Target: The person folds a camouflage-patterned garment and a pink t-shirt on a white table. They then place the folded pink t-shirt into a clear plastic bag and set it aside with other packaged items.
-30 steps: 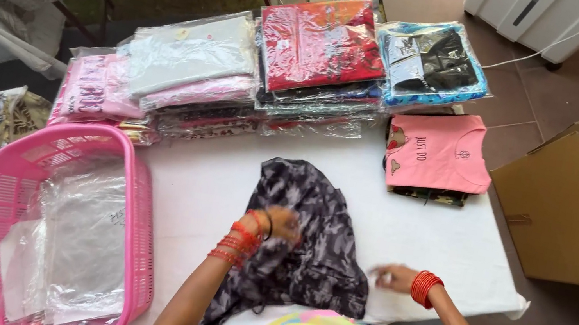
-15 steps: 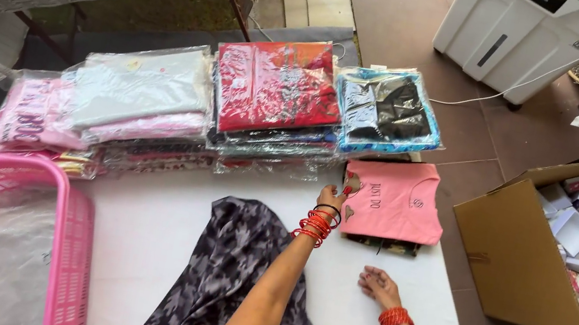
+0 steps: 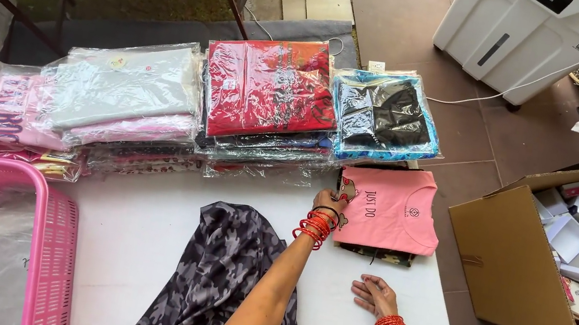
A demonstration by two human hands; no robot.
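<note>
Probably the left hand [image 3: 331,198], fingers closed on the folded pink T-shirt [image 3: 388,208], could drag it crooked, while the right hand [image 3: 377,295] rests open on the white table [image 3: 133,238].

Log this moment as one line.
left hand: on pink folded shirt | right hand: flat on white table | camouflage garment: spread

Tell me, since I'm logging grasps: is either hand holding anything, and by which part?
The left hand touches the folded pink shirt at its left edge; a real grip cannot be told. The right hand lies flat on the white table, holding nothing.
</note>
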